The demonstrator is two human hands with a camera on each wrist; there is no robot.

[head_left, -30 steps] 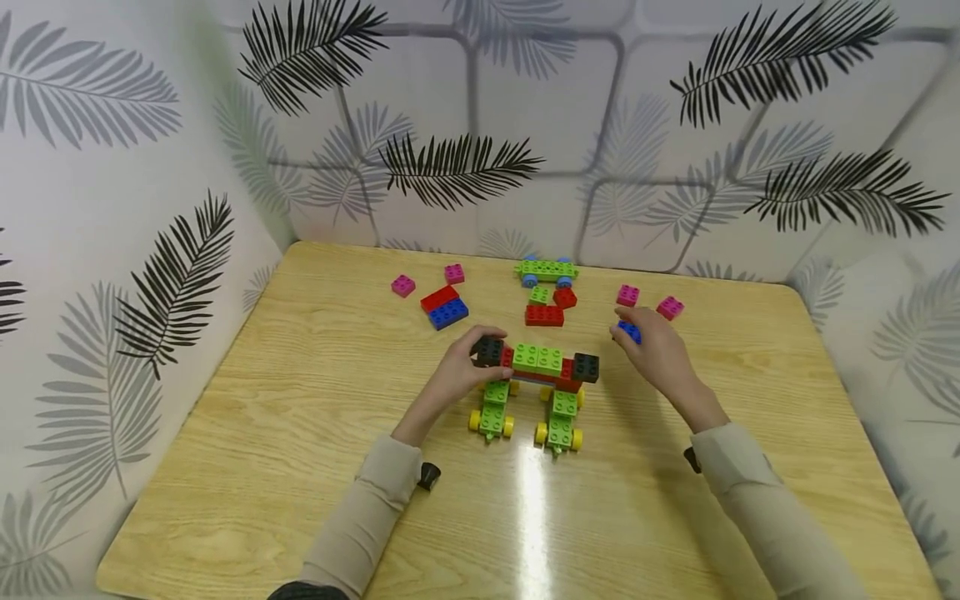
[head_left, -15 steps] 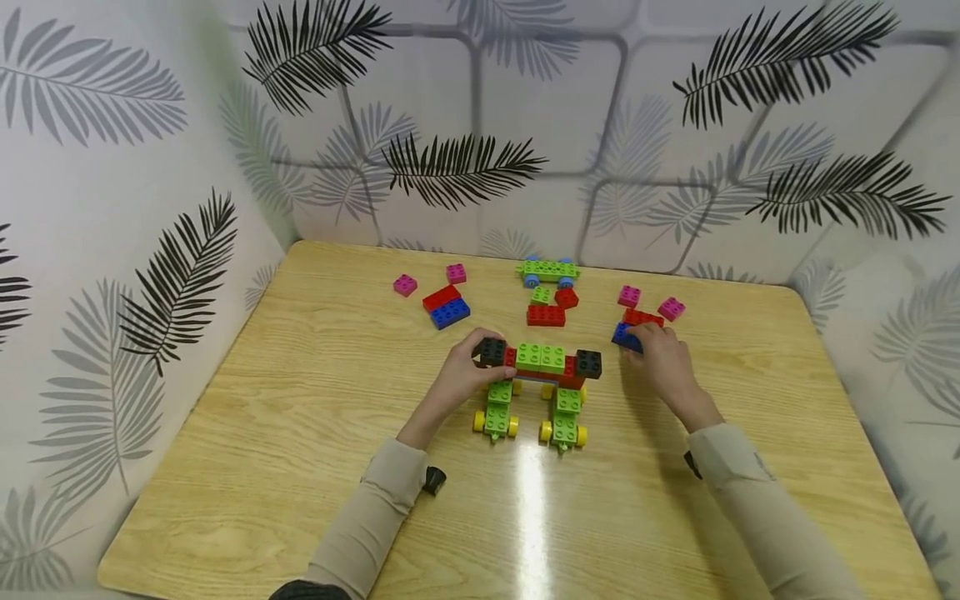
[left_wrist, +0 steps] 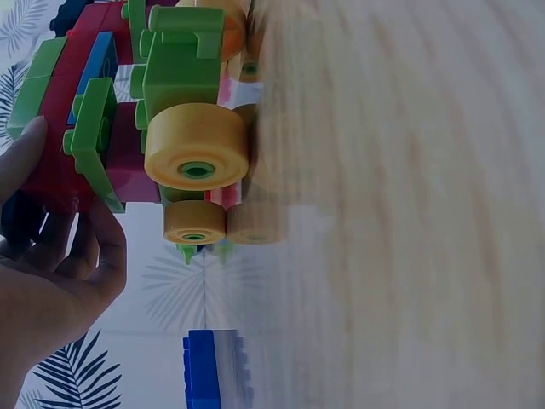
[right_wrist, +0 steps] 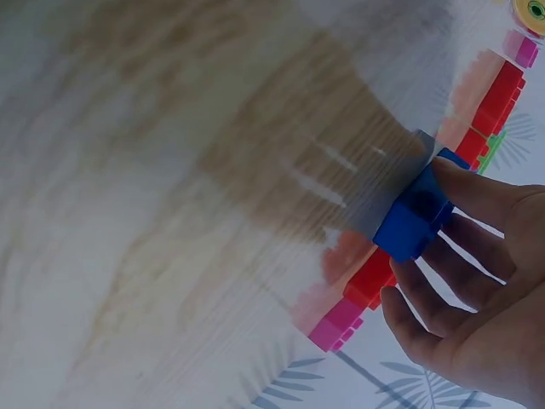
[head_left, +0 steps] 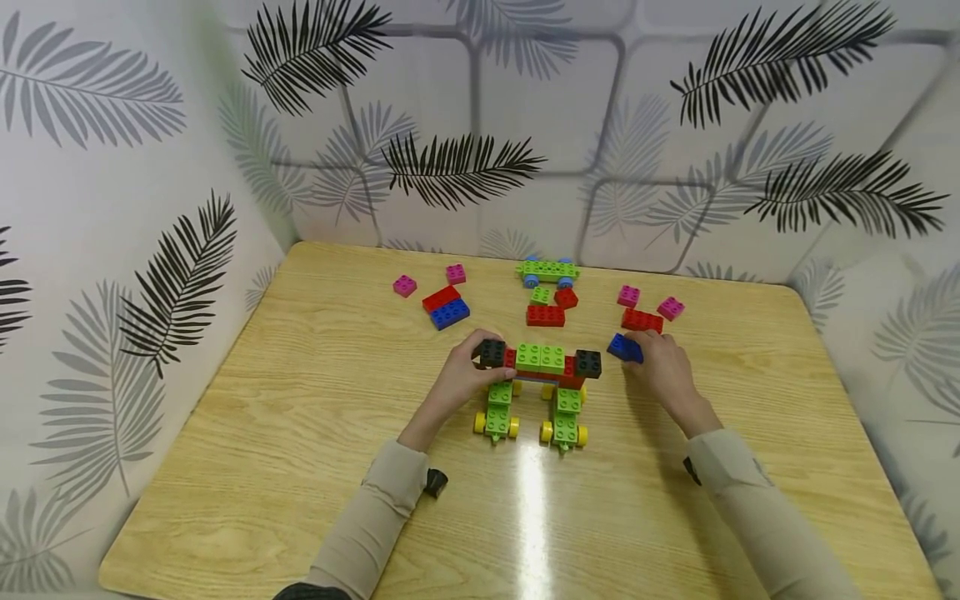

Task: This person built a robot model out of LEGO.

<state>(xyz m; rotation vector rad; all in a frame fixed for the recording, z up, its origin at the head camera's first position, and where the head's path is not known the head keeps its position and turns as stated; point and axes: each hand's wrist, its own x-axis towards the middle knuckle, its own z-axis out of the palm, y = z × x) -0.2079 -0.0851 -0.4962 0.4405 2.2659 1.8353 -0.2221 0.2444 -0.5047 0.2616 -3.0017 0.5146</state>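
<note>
My left hand point(head_left: 459, 375) grips the left end of a toy brick model point(head_left: 528, 357), thumb in front and fingers behind, around a black brick point(head_left: 491, 352). The model has a red beam topped with light green bricks, black bricks at both ends, and two green wheeled bases with yellow wheels point(left_wrist: 196, 146) on the table. To its right, my right hand point(head_left: 663, 367) pinches a blue brick point(head_left: 625, 347) by its right end. In the right wrist view, the thumb lies on one side of this blue brick point(right_wrist: 413, 226) and fingertips on the other, close to the tabletop.
Behind the blue brick lie a red brick point(head_left: 642, 320) and two pink bricks point(head_left: 671, 307). A green car base with blue wheels point(head_left: 547, 271), red bricks point(head_left: 545, 316) and a small green brick point(head_left: 540, 296) are behind the model. More red, blue point(head_left: 450, 314) and pink bricks lie back left.
My right hand has drawn the blue brick a little toward me, and the red brick behind it has come into view. The left hand keeps its hold on the model.
</note>
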